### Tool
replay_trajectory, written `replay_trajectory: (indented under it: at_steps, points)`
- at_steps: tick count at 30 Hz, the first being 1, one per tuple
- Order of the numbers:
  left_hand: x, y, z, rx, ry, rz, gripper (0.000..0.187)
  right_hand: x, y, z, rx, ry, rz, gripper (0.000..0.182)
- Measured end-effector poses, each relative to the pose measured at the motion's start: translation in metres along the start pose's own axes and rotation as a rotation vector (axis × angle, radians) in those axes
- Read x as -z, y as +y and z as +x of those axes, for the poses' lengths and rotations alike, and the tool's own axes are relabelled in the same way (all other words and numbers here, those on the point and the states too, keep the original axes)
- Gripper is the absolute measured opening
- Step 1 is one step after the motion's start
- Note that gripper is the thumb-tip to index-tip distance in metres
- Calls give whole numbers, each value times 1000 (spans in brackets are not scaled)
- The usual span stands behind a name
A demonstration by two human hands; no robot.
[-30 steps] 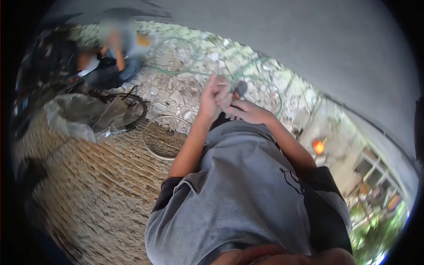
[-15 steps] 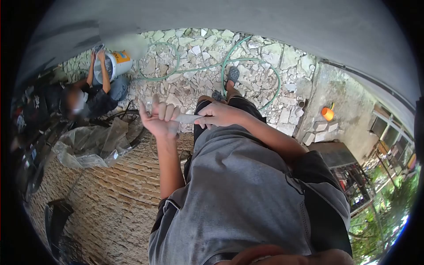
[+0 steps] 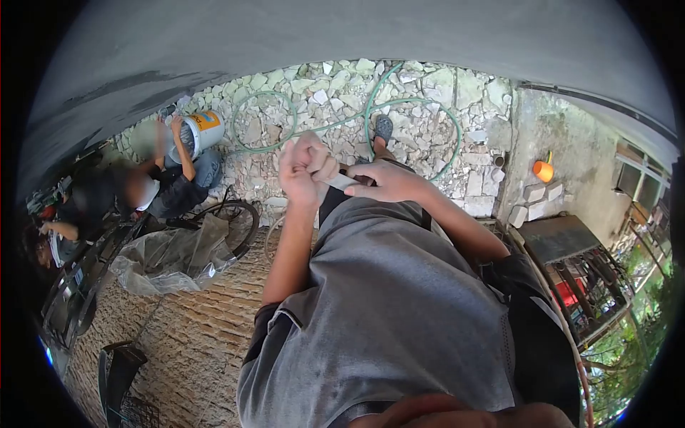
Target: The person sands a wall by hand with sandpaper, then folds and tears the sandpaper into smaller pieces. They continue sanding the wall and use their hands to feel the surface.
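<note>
My left hand (image 3: 308,170) is raised in front of my waist, its fingers curled in. My right hand (image 3: 389,180) reaches in from the right with its thumb pressed toward the fingers. Between them is a short, pale grey piece (image 3: 341,183), flat and strip-like; its kind cannot be made out. Both hands seem to grip it, though the curled left fingers hide that end. My grey shirt (image 3: 399,285) fills the view below, and a foot in a dark clog (image 3: 384,127) shows beyond my hands.
Broken stone rubble (image 3: 328,93) covers the ground, crossed by a green hose (image 3: 457,135). At left, a person holds a white bucket (image 3: 205,130); another person's arm shows farther left. Clear plastic sheeting (image 3: 171,260) lies near a wheel (image 3: 250,228). An orange dipper (image 3: 543,170) sits right.
My left hand has moved right, closer to my right hand, and its outstretched fingers have curled in. Less of the pale piece shows between them. The whole view has shifted slightly.
</note>
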State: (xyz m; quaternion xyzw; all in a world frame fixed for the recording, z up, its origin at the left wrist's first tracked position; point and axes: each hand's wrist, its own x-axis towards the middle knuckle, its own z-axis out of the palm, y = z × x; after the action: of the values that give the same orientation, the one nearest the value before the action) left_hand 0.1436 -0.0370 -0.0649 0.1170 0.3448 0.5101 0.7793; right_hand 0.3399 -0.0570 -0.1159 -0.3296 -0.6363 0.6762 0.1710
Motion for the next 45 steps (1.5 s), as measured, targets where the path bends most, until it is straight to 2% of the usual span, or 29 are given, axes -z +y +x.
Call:
replay_trajectory:
  at_steps: [1,4,9,12,14,16,18,20,22,23,24,26,28,30,31,32,33,34,35,36,37,38,39,41,42,44,45]
  points:
    - [-1,-3,2,-12,-63,16,47,8,-7,2,15,-46,4,38]
    - [-1,3,1,-20,-45,-53,47,6,-14,8,-64,-63,120,37]
    - [14,19,-14,-45,-40,-112,48,-9,-26,26,-67,-167,158,36]
    - [28,29,-23,-96,-62,-142,48,-22,-43,40,20,-159,66,35]
    - [34,38,-28,-128,-90,-133,47,-31,-60,52,-79,-11,-41,35]
    - [42,53,-28,-156,-150,-126,47,-38,-65,69,-12,8,-95,33]
    - [53,66,-29,-168,-158,-89,47,-44,-75,84,-211,-75,178,29]
    - [79,83,-22,-196,-240,-81,49,-48,-87,98,-199,-50,112,24]
    - [95,102,-12,-368,-29,364,51,-48,-98,112,-139,7,-77,23]
    - [115,121,-12,-336,-6,518,53,-54,-91,117,-150,144,-10,26]
    - [137,136,-10,-361,-11,510,53,-54,-88,127,-138,138,-33,26]
    - [190,156,-5,-292,197,948,51,-51,-88,144,-119,505,156,29]
    - [277,158,-2,-324,351,1302,51,-33,-96,159,-123,652,171,28]
    - [356,159,-22,-45,448,1504,50,-18,-131,166,-63,757,129,28]
    - [454,130,-22,-43,407,1683,50,-10,-144,167,-55,813,130,31]
    - [480,130,-50,23,390,1630,54,-2,-159,165,-43,876,131,34]
    - [530,111,-65,3,482,1527,58,3,-178,162,10,962,114,34]
    - [557,106,-89,249,551,1630,62,9,-200,158,66,1054,95,34]
    - [577,95,-115,289,663,1614,62,14,-221,153,179,1153,-14,36]
    - [591,90,-138,345,644,1447,64,17,-243,147,287,1252,-128,40]
    - [620,69,-158,172,614,1499,65,18,-269,142,378,1353,-180,41]
    - [630,58,-168,310,694,1277,63,19,-292,137,466,1452,-235,43]
    - [602,64,-184,179,507,1396,59,23,-309,132,469,1486,-249,43]
    - [618,54,-188,157,404,1509,54,35,-336,127,691,1637,-404,42]
    - [608,58,-183,229,423,1430,50,41,-346,128,688,1663,-412,42]
    - [588,63,-168,335,609,1037,46,58,-359,138,867,1717,-313,35]
    - [584,67,-158,339,596,1051,46,84,-352,143,861,1817,-549,33]
